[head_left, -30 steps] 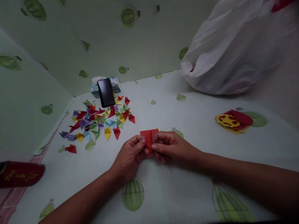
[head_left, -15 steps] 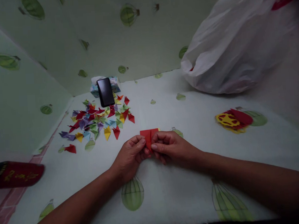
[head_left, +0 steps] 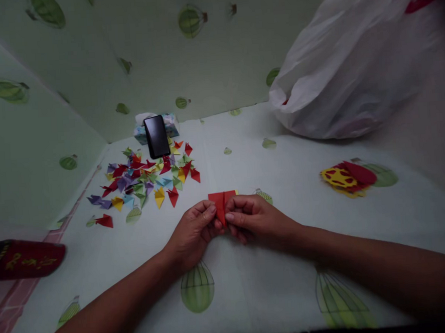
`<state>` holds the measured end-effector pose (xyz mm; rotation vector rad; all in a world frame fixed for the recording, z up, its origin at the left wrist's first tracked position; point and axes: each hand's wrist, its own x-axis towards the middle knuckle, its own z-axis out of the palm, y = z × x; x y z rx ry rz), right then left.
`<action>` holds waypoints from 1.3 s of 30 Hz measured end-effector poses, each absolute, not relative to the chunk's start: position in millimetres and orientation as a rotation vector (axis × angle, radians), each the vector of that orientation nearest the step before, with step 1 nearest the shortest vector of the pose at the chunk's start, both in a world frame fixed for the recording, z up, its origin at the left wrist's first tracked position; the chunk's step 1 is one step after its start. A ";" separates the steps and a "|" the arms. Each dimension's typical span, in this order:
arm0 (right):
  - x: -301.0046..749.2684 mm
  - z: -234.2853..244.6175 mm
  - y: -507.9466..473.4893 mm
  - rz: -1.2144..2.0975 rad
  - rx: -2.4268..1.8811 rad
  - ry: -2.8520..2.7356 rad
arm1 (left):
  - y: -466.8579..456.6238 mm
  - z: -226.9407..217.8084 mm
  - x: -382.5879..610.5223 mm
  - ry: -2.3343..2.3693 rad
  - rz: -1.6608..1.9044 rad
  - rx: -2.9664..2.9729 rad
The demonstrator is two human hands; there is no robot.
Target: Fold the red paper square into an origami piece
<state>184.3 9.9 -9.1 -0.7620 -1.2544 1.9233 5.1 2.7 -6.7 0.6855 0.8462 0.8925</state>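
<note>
The head view showed the fingers of the left hand [head_left: 191, 231] and the right hand [head_left: 261, 214] close together above the counter [head_left: 253, 295], with one small red paper [head_left: 217, 201] between them. For such a thin piece, I think that light and even pressure was best: one side should be held steady while the other side pressed along the crease, so that the edges stayed straight. The fingers on both sides were nearly closed, with almost no gap, and pinched the paper from its left and its right; the fingertips behind it were partly hidden. Well to the left of the fingers was a red can [head_left: 28, 259]. Beyond them to the right lay yellow and red cut-outs [head_left: 336, 178]; beyond to the left, many folded papers [head_left: 125, 182]. Farther were a phone [head_left: 156, 136], leaning on a tissue box [head_left: 172, 124], and, to the right, a white bag [head_left: 334, 79].
</note>
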 end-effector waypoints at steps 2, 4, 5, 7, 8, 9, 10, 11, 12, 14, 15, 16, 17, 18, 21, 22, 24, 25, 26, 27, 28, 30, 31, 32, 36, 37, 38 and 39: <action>184.2 -9.0 9.5 1.923 -0.751 -1.247 | 2.2 -6.4 5.0 0.844 0.893 0.682; 184.3 -8.7 9.1 1.929 -0.747 -1.237 | 1.6 -5.9 5.1 0.845 0.892 0.683; 184.5 -8.6 9.0 1.933 -0.748 -1.235 | 1.4 -5.6 5.2 0.845 0.892 0.686; 185.1 -8.7 9.1 1.940 -0.750 -1.247 | 1.2 -5.0 5.4 0.844 0.889 0.694; 185.5 -8.9 9.2 1.940 -0.748 -1.252 | 1.1 -4.6 5.6 0.844 0.888 0.697; 185.9 -9.1 9.3 1.937 -0.746 -1.262 | 1.2 -4.2 5.8 0.844 0.890 0.699; 186.2 -9.2 9.4 1.929 -0.744 -1.274 | 1.2 -3.9 6.1 0.845 0.894 0.701; 186.5 -9.3 9.4 1.918 -0.741 -1.289 | 1.3 -3.5 6.3 0.848 0.897 0.703; 186.6 -9.2 9.4 1.906 -0.736 -1.301 | 1.3 -3.3 6.5 0.851 0.897 0.708; 186.5 -8.5 9.3 1.895 -0.742 -1.316 | 1.2 -2.9 6.8 0.860 0.897 0.724; 186.3 -7.8 9.1 1.896 -0.749 -1.313 | 1.0 -2.8 6.8 0.867 0.897 0.735; 186.1 -7.0 9.0 1.897 -0.758 -1.304 | 0.8 -2.8 6.8 0.877 0.903 0.747; 185.9 -6.1 8.9 1.902 -0.769 -1.300 | 0.4 -2.8 6.6 0.891 0.916 0.763; 185.7 -5.2 8.8 1.905 -0.780 -1.301 | 0.1 -2.9 6.3 0.906 0.930 0.786; 185.4 -3.5 8.3 1.907 -0.805 -1.324 | -1.1 -2.5 5.3 0.966 0.965 0.921; 185.3 -3.6 8.2 1.905 -0.811 -1.329 | -1.6 -2.2 5.0 0.989 0.968 0.979; 185.3 -4.9 8.1 1.899 -0.812 -1.323 | -2.8 -1.0 4.5 1.033 0.960 1.086; 185.2 -5.9 8.1 1.897 -0.809 -1.317 | -3.5 -0.1 4.4 1.047 0.949 1.129; 185.2 -7.0 8.2 1.893 -0.805 -1.311 | -4.2 1.0 4.3 1.054 0.936 1.163; 185.1 -7.9 8.4 1.888 -0.804 -1.309 | -4.9 2.3 4.2 1.054 0.925 1.193; 185.1 -8.4 8.7 1.879 -0.809 -1.317 | -5.4 3.7 4.1 1.053 0.920 1.220; 185.2 -8.4 9.3 1.855 -0.833 -1.352 | -6.0 6.3 4.1 1.046 0.919 1.266; 185.3 -7.9 9.6 1.841 -0.846 -1.378 | -6.0 7.4 4.1 1.043 0.919 1.285; 185.4 -7.2 9.8 1.829 -0.857 -1.403 | -5.8 8.2 4.1 1.042 0.916 1.301; 186.2 -5.1 9.8 1.820 -0.856 -1.447 | -4.2 8.8 3.6 1.008 0.877 1.288; 186.5 -5.0 9.8 1.821 -0.854 -1.450 | -3.8 8.5 3.3 1.004 0.869 1.287; 186.8 -4.9 9.8 1.819 -0.857 -1.452 | -3.6 8.2 2.8 1.006 0.863 1.294; 187.0 -5.0 9.8 1.815 -0.864 -1.457 | -3.4 7.8 2.2 1.013 0.859 1.306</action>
